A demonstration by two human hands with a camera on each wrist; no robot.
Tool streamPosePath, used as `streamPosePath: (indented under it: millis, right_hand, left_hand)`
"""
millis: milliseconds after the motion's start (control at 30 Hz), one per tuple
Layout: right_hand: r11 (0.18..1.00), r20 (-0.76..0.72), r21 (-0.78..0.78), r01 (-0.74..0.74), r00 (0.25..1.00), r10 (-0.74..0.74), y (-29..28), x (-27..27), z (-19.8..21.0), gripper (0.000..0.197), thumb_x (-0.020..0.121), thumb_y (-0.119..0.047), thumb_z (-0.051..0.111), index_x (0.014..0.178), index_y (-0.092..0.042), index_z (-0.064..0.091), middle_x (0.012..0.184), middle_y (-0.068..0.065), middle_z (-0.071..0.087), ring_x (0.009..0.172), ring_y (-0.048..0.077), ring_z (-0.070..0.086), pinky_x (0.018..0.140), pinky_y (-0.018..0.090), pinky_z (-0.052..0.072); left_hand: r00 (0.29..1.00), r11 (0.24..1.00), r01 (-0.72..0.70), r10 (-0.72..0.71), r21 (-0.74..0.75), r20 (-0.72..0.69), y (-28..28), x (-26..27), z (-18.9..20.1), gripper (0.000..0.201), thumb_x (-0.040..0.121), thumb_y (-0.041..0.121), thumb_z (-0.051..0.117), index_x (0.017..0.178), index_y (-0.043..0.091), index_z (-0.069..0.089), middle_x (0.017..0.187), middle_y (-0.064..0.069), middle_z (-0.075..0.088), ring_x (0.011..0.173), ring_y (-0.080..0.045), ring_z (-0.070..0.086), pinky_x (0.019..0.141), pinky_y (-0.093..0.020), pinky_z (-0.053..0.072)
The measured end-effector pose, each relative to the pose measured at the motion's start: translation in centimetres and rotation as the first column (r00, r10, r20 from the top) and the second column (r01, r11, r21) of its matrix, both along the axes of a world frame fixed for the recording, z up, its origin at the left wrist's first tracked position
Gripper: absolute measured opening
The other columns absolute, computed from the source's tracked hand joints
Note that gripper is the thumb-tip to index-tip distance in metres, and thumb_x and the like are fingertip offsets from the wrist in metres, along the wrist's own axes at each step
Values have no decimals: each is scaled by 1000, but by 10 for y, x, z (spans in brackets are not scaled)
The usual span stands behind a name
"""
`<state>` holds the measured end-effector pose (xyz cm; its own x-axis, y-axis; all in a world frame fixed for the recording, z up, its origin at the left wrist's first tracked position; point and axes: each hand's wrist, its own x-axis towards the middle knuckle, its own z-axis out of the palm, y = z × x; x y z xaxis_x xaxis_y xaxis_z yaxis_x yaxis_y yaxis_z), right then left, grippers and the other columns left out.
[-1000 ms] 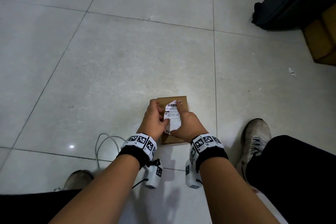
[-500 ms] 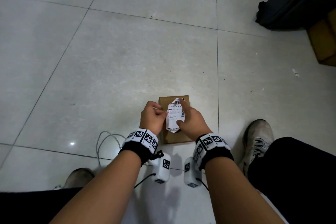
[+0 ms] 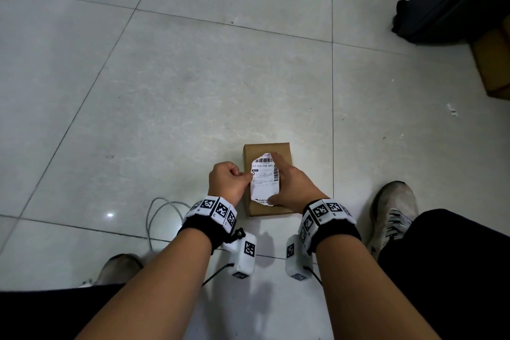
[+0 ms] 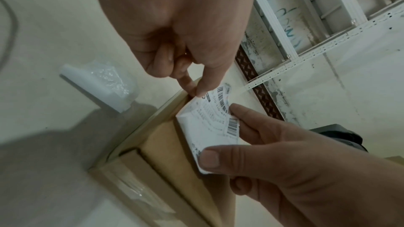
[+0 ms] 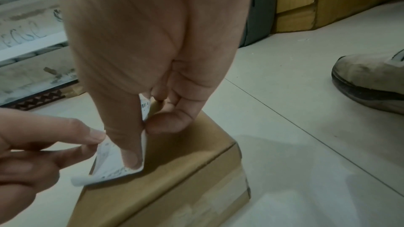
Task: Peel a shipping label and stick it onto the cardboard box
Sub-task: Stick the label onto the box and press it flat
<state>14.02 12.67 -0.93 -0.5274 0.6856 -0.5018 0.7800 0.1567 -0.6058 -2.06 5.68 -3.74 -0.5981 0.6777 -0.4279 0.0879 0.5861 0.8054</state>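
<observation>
Small print on the shipping label (image 3: 264, 178) too fine to read, cardboard box (image 3: 278, 151) top partly hidden under right hand (image 3: 294, 188), brown carton (image 3: 494, 63) cut off at right edge.

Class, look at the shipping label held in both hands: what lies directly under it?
Under the shipping label lies the top of the cardboard box on the tiled floor. The left hand and right hand pinch its edges. Its underside stays hidden.

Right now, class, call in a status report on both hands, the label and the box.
Left hand pinching shipping label edge. Right hand holding label over cardboard box. Label curled, not stuck flat. Nothing obstructing.
</observation>
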Motion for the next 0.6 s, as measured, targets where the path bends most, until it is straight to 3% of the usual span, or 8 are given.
streamPosePath:
  millis: [67, 167, 267, 400, 433, 500, 533, 600]
  right_hand:
    - [1000, 1, 11, 4, 1000, -4, 1, 1, 1, 114, 65, -12, 82, 157, -31, 18, 140, 0, 59, 116, 21, 61, 84, 21, 44]
    - [999, -32, 17, 29, 999, -29, 5, 4, 4, 106, 64, -10, 80, 152, -34, 25, 116, -4, 65, 96, 20, 64, 75, 26, 51]
    - [998, -59, 11, 65, 996, -65, 12, 6, 5, 103, 67, -7, 76, 152, -37, 26, 97, -5, 64, 69, 11, 60, 57, 17, 44]
    - [990, -89, -8, 139, 986, -139, 15, 11, 5, 101, 69, -4, 74, 154, -34, 28, 88, -6, 62, 58, 1, 57, 49, 9, 39]
    - [990, -101, -12, 144, 984, -144, 13, 12, 6, 98, 70, -3, 73, 153, -32, 31, 90, -14, 61, 56, -1, 54, 49, 8, 39]
    - [995, -92, 2, 104, 990, -103, 9, 14, 4, 96, 71, -2, 73, 154, -29, 34, 123, -25, 50, 63, -5, 50, 61, 10, 43]
    - [996, -80, 4, 84, 993, -83, 8, 16, 0, 96, 70, -4, 74, 154, -30, 34, 141, -23, 39, 73, -2, 55, 71, 15, 48]
    - [997, -65, 7, 81, 995, -81, 5, 17, -4, 96, 67, -9, 78, 152, -34, 40, 164, -7, 21, 116, 11, 60, 96, 27, 52]
  left_hand:
    - [1000, 1000, -4, 3, 9, 14, -1, 0, 1, 40, 63, 15, 74, 51, 18, 37, 54, -5, 57, 59, -31, 66, 56, -44, 58]
    - [1000, 1000, 2, -3, 8, 28, 0, -1, -3, 33, 60, 19, 70, 47, 21, 40, 57, -18, 59, 56, -30, 60, 51, -35, 50]
    - [998, 1000, -14, 13, 23, 55, 2, 0, -8, 30, 59, 24, 71, 46, 25, 44, 75, -25, 70, 66, -39, 68, 51, -35, 47]
    - [998, 997, -17, 13, 76, 54, 6, 2, -6, 37, 63, 20, 76, 48, 23, 42, 76, -24, 72, 75, -31, 75, 56, -37, 51]
    - [999, 996, -14, 11, 84, 42, 6, 3, -6, 40, 64, 17, 77, 50, 21, 40, 74, -22, 72, 76, -29, 76, 61, -38, 55]
    - [1000, 997, 11, -11, 81, 0, 5, 3, -5, 45, 67, 14, 79, 52, 20, 37, 71, -18, 73, 76, -24, 76, 68, -43, 60]
    - [999, 997, 28, -27, 78, -17, 4, 4, -4, 46, 68, 13, 79, 52, 20, 36, 69, -17, 73, 75, -22, 76, 69, -45, 61]
    - [998, 996, 50, -47, 74, -49, 3, 4, -3, 48, 70, 12, 80, 53, 19, 36, 67, -15, 72, 75, -21, 76, 70, -44, 61]
